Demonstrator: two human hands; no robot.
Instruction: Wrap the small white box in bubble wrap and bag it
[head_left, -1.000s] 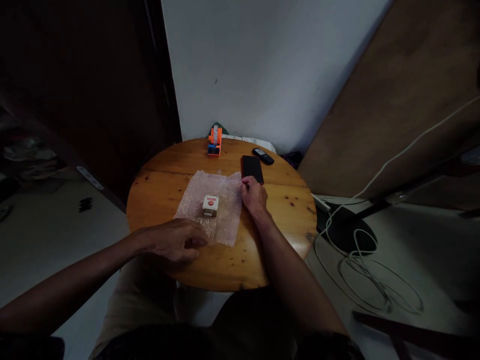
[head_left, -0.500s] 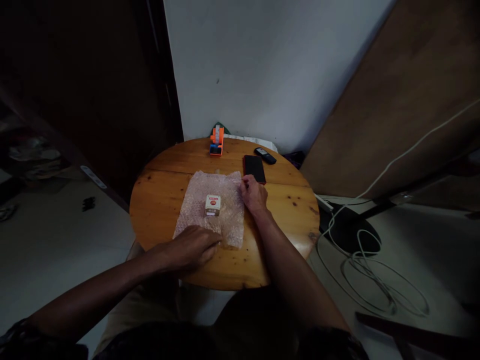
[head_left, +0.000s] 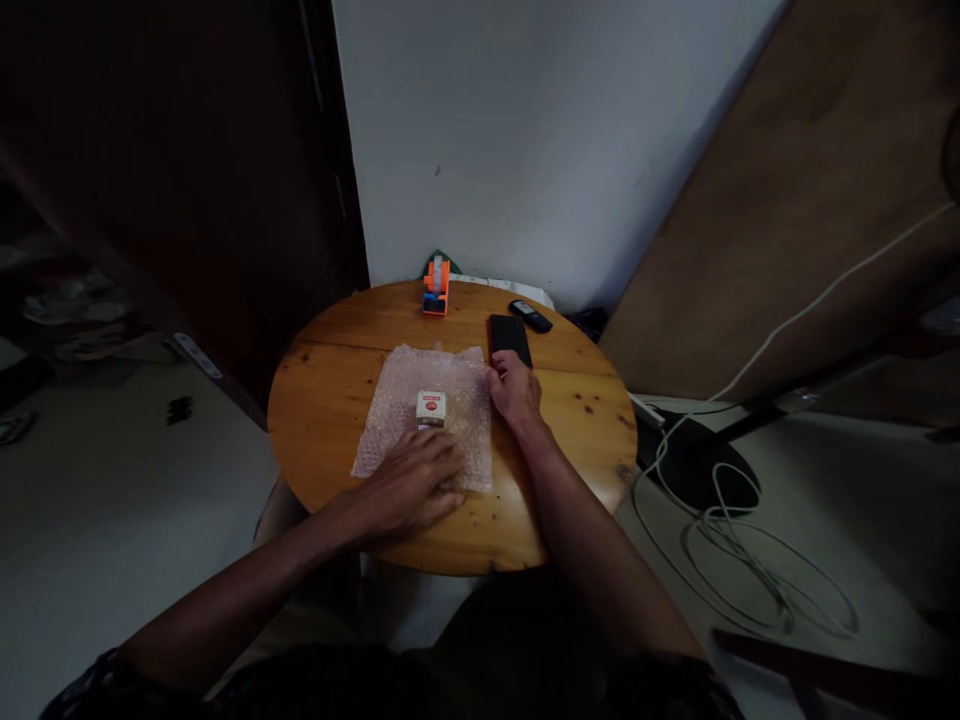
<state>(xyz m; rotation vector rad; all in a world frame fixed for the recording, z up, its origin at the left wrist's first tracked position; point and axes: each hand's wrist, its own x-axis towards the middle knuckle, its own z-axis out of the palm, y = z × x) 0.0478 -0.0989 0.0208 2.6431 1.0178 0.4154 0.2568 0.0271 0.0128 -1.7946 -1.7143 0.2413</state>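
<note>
A sheet of bubble wrap (head_left: 390,400) lies spread on the round wooden table (head_left: 322,400). On it sits a small whitish box (head_left: 430,404) with a red mark on top. My left hand (head_left: 420,478) reaches over the sheet's front part, palm down and fingers stretched, just in front of the box; it covers the box's lower front, and I cannot tell if it touches it. At the sheet's right edge rests my right hand (head_left: 516,390), its fingers loosely bent and apart, holding nothing visible. Just beyond those fingers lies a dark phone-like slab (head_left: 509,335) with a red edge.
An orange tape dispenser (head_left: 436,287) stands at the table's back, near the wall. A dark handheld device (head_left: 530,316) lies at the back right. On the floor to the right are a coiled white cable (head_left: 742,550) and a black stand base (head_left: 705,465).
My left hand has moved forward and right, over the sheet and up to the box's front. My right hand has shifted slightly right, away from the sheet's edge. The box stays on the sheet.
</note>
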